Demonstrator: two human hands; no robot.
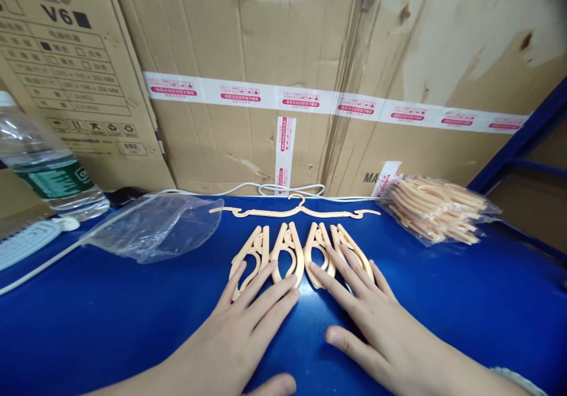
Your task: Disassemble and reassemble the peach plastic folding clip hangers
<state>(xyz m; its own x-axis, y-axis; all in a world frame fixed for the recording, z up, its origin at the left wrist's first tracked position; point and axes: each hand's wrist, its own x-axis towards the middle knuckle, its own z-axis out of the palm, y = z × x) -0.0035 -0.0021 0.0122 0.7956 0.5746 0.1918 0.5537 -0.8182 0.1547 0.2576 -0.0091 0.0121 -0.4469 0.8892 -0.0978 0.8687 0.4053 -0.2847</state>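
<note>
Blue tabletop [469, 301] is bearing one unfolded hanger [301, 209]. Left hand [237, 331] and right hand [376, 319], fingers spread, are touching four folded hangers [300, 261].

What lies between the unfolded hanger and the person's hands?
The head view shows four folded hangers in a row on the blue surface; left hand and right hand partly cover them.

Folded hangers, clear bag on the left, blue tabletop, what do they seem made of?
Folded hangers: probably plastic, smooth and fairly matt, evenly pale peach. Clear bag: thin, glossy plastic film, wrinkled and see-through. Blue tabletop: smooth, glossy; the bright reflection suggests paint or laminate, base unclear.
</note>
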